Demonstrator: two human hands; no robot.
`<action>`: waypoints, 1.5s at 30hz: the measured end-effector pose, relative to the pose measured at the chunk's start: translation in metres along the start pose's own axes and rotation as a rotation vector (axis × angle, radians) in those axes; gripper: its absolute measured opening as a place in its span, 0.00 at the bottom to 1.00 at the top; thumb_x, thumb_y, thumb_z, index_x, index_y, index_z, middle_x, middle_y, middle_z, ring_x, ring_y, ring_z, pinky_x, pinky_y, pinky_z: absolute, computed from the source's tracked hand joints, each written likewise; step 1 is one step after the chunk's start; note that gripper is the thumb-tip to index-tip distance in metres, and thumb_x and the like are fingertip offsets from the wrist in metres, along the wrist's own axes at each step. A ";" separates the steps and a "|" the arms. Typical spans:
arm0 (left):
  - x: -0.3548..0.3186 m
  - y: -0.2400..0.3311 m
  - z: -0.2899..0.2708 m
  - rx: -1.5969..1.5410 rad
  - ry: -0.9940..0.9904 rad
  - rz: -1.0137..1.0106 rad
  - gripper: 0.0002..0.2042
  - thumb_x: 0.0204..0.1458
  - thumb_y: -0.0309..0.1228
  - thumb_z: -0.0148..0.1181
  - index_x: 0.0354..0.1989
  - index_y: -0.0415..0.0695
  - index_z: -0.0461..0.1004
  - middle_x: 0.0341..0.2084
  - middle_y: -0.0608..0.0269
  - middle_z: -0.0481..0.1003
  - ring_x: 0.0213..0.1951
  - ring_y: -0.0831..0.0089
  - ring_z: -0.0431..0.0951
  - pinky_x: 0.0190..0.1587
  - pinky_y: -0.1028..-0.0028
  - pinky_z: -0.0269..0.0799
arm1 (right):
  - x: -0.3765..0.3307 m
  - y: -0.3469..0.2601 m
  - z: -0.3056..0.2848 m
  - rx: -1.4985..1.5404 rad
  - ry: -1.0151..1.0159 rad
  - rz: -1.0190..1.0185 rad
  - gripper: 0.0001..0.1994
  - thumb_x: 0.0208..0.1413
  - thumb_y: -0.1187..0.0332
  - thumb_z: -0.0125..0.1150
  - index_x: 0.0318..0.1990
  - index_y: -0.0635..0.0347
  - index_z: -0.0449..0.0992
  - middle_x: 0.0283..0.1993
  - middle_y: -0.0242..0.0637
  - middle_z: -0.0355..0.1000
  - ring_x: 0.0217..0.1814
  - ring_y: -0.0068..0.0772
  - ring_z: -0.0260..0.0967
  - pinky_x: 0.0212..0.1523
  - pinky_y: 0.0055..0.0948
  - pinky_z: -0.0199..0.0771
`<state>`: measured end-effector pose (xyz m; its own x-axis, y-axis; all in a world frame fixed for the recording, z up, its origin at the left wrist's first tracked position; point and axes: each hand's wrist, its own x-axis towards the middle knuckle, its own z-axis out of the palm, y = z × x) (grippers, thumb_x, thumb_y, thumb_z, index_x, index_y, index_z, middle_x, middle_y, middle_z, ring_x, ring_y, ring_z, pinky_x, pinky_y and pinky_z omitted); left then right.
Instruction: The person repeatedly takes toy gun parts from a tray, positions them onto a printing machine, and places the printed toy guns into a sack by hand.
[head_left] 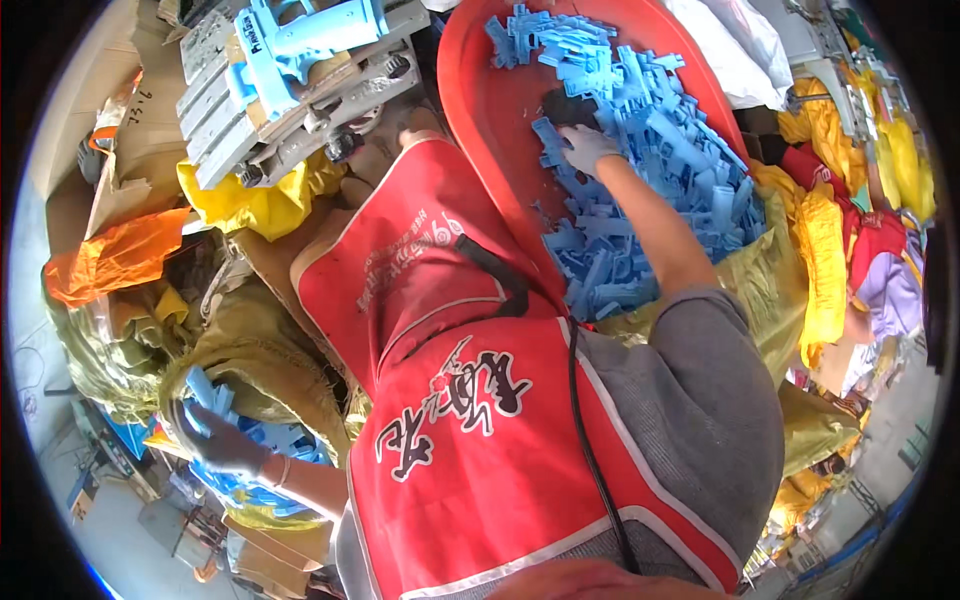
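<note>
Head view, right hand: over in the red tub (480,130) now, the gloved right hand (590,148) reaches down among the blue toy gun pieces (690,150); its fingertips are hard to make out against a dark patch, so whether it pinches a piece, I can't tell.
Left hand: out to the other side, the gloved left hand (228,447) is at the mouth of an olive sack (265,350), fingers pointing up and curved beside a blue piece; gripping it or merely touching, I can't tell.
Blue pieces: heaped along the tub's right side, and more of them in the sack, around the left hand.
Up top: one big blue toy gun (325,35) lies over a grey slatted stand (215,85), yellow cloth (265,200) bunched beneath.
Between the hands: a red apron (440,520) covers the person's front and lap.
Tub's far side: a white bag (735,50) sits just beside the rim.
</note>
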<state>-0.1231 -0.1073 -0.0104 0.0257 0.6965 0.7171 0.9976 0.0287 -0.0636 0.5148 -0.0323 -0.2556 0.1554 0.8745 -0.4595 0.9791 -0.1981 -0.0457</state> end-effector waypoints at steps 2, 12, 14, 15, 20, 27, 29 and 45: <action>0.009 0.026 0.013 -0.118 -0.076 -0.086 0.10 0.55 0.27 0.59 0.44 0.38 0.78 0.44 0.57 0.78 0.45 0.65 0.78 0.50 0.69 0.73 | 0.020 -0.001 0.018 0.051 0.030 0.073 0.25 0.56 0.57 0.52 0.62 0.46 0.62 0.63 0.43 0.62 0.58 0.50 0.67 0.54 0.45 0.70; 0.043 0.082 0.041 -0.513 -0.272 -0.120 0.10 0.52 0.22 0.58 0.43 0.39 0.77 0.44 0.55 0.78 0.48 0.61 0.76 0.54 0.67 0.70 | 0.057 -0.055 -0.012 0.064 -0.072 0.198 0.29 0.52 0.60 0.59 0.63 0.46 0.61 0.64 0.44 0.61 0.60 0.50 0.66 0.57 0.43 0.70; 0.064 0.098 0.047 -0.532 -0.257 -0.045 0.10 0.51 0.23 0.59 0.42 0.39 0.77 0.44 0.54 0.78 0.47 0.60 0.77 0.52 0.68 0.71 | 0.042 -0.042 -0.032 0.170 0.001 0.133 0.28 0.48 0.60 0.62 0.59 0.47 0.64 0.60 0.46 0.64 0.60 0.51 0.66 0.57 0.43 0.69; 0.077 0.106 0.049 -0.572 -0.249 -0.015 0.10 0.51 0.23 0.59 0.42 0.39 0.77 0.44 0.54 0.78 0.47 0.60 0.77 0.52 0.68 0.71 | 0.036 -0.030 -0.037 0.284 0.055 0.080 0.28 0.45 0.60 0.64 0.56 0.48 0.67 0.57 0.48 0.68 0.59 0.52 0.67 0.57 0.43 0.68; 0.139 0.159 0.076 -0.819 -0.250 0.095 0.14 0.47 0.27 0.64 0.44 0.41 0.77 0.43 0.54 0.78 0.46 0.57 0.77 0.50 0.67 0.72 | -0.015 0.011 -0.061 0.380 -0.015 0.065 0.23 0.44 0.63 0.65 0.50 0.55 0.69 0.50 0.51 0.71 0.52 0.48 0.71 0.50 0.41 0.72; 0.195 0.198 0.111 -0.970 -0.426 0.309 0.20 0.46 0.29 0.67 0.49 0.43 0.74 0.40 0.54 0.78 0.44 0.60 0.79 0.47 0.70 0.73 | -0.072 0.017 -0.113 1.144 0.404 -0.106 0.19 0.53 0.74 0.57 0.53 0.60 0.68 0.44 0.38 0.70 0.41 0.25 0.71 0.43 0.28 0.73; 0.198 0.198 0.106 -1.069 -0.490 0.217 0.18 0.46 0.30 0.67 0.47 0.43 0.75 0.38 0.54 0.79 0.41 0.64 0.80 0.44 0.71 0.74 | -0.083 -0.007 -0.145 1.309 0.454 -0.181 0.18 0.55 0.73 0.56 0.54 0.60 0.67 0.47 0.38 0.69 0.42 0.26 0.70 0.45 0.28 0.72; 0.089 0.086 0.066 -1.284 -0.160 -0.412 0.16 0.48 0.26 0.65 0.46 0.35 0.75 0.44 0.59 0.78 0.43 0.76 0.78 0.48 0.75 0.72 | -0.055 -0.203 -0.282 1.192 0.164 -0.567 0.18 0.55 0.71 0.62 0.55 0.59 0.73 0.37 0.29 0.74 0.25 0.13 0.66 0.20 0.15 0.63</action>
<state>-0.0397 0.0044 0.0016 -0.2070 0.8770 0.4336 0.2894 -0.3685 0.8834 0.3441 0.0849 0.0290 -0.1374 0.9905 -0.0111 0.2133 0.0186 -0.9768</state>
